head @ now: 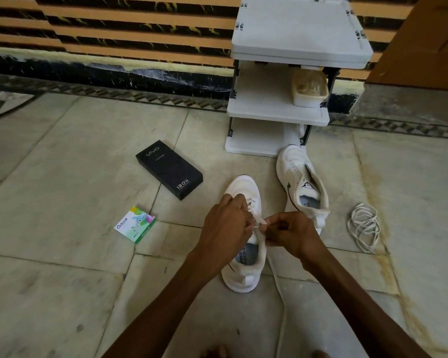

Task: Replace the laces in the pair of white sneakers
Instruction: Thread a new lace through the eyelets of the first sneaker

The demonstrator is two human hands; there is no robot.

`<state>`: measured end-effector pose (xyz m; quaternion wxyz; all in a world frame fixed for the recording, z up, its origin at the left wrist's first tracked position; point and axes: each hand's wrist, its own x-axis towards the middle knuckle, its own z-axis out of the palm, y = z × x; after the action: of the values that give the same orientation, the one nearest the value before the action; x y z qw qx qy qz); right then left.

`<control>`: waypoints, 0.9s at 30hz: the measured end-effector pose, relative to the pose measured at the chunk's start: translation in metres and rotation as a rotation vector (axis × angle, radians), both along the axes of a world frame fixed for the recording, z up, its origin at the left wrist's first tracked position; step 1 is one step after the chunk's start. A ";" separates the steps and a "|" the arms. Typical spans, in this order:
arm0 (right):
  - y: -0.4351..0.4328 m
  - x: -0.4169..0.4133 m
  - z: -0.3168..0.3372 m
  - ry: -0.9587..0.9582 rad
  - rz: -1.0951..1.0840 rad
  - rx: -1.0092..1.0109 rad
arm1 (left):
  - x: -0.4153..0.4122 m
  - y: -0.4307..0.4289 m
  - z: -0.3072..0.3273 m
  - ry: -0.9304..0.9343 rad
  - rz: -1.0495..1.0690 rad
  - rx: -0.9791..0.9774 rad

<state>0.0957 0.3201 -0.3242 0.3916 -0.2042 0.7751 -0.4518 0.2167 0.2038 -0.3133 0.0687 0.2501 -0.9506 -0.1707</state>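
Subject: near white sneaker [245, 187] w/ dark side stripe, upright on grey stone-tile floor [62, 177], toe pointing away from person, heel toward camera.
Lace: white flat lace [279, 293] runs thru the eyelets at mid-shoe; free length trails off the shoe's right side and along the floor toward the person.
L hand: left hand [225, 223] over the sneaker's eyelet area, fingers curled, pinching the lace at the upper eyelets; fingertips partly hidden.
R hand: right hand [292, 233] just beside the left hand, thumb and fingers pinching the same lace at the collar edge. Both hands meet above the tongue.
2nd shoe: far white sneaker [295, 164], same type, no lace in its eyelets, tongue open; stands to the right and beyond the near one, toe close to the rack's base.
Spare lace: loose coil of off-white lace [365, 226] on floor, right of the far sneaker, apart from it.
Rack: white plastic three-tier shoe rack [295, 34] against striped orange-black wall; cream lidded tub [309, 90] on mid shelf.
Other items: black rectangular phone box [170, 169] marked "vivo", flat on floor left of the shoes; small white-green Odonil carton [135, 224] nearer, left of the L hand, well apart from the box.
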 end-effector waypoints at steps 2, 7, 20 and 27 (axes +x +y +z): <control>0.001 0.000 0.000 -0.061 -0.024 -0.030 | -0.002 0.004 -0.001 -0.046 -0.011 -0.012; 0.003 0.001 -0.005 0.007 -0.001 -0.056 | -0.002 0.011 -0.004 -0.021 0.143 0.073; 0.006 0.007 -0.006 0.486 0.274 -0.125 | -0.008 0.015 -0.010 -0.087 0.262 0.030; 0.003 0.014 -0.006 0.786 0.372 -0.049 | -0.015 0.017 -0.006 -0.102 0.213 -0.124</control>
<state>0.1099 0.3232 -0.3299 0.1366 -0.5060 0.8043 -0.2800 0.2016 0.2210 -0.3194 0.0533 0.3532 -0.9296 -0.0905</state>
